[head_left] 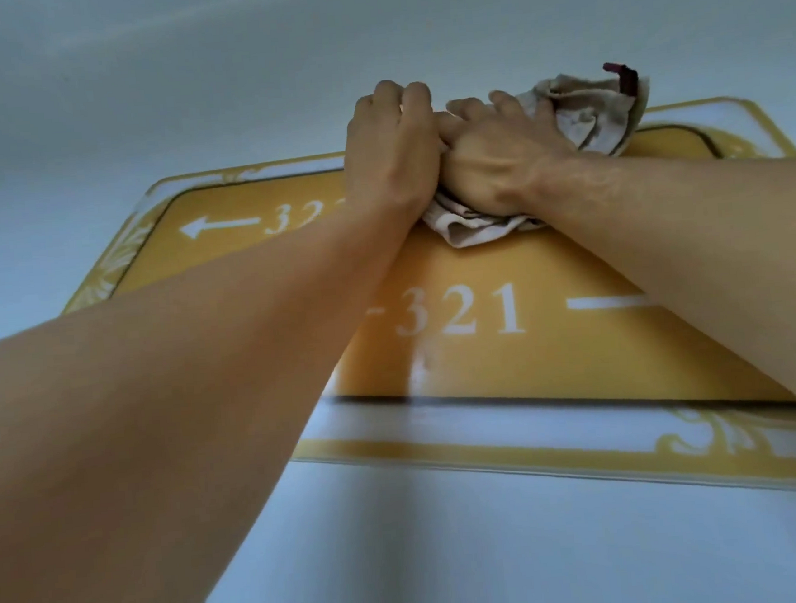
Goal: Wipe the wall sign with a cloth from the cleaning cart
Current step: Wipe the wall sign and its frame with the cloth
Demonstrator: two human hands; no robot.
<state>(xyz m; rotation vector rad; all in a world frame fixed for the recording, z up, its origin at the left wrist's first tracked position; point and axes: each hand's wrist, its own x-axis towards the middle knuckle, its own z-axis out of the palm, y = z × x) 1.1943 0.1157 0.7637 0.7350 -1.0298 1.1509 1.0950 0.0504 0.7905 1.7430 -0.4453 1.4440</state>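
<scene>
Both arms reach up to the wall sign (479, 272), a yellow plaque w/ white numerals "321", arrows and an ornate white-and-gold border, mounted flat on a pale wall (183, 81). The cloth (585, 114), a beige rag w/ a dark red tag at one corner, sits bunched against the sign's upper middle, spilling over the top edge on the right and poking out below the wrists. Right hand (499, 153) lies on top of it, fingers (514, 104) curled into the folds and pressing it to the plaque. Left hand (389, 141) is just beside, touching the right one, fingers bent over the sign's top edge; can't tell whether it pinches any cloth or just braces there. Handling, as a guess: cloth is light, soft, floppy, so it needs a bunched handful under the palm, else loose ends trail and drag. Sign looks stiff, smooth and glossy, prob. slick, so the rag should glide w/ flat pressure; the raised rim and corners are where fabric may snag. Mounting unseen, so press moderately.
</scene>
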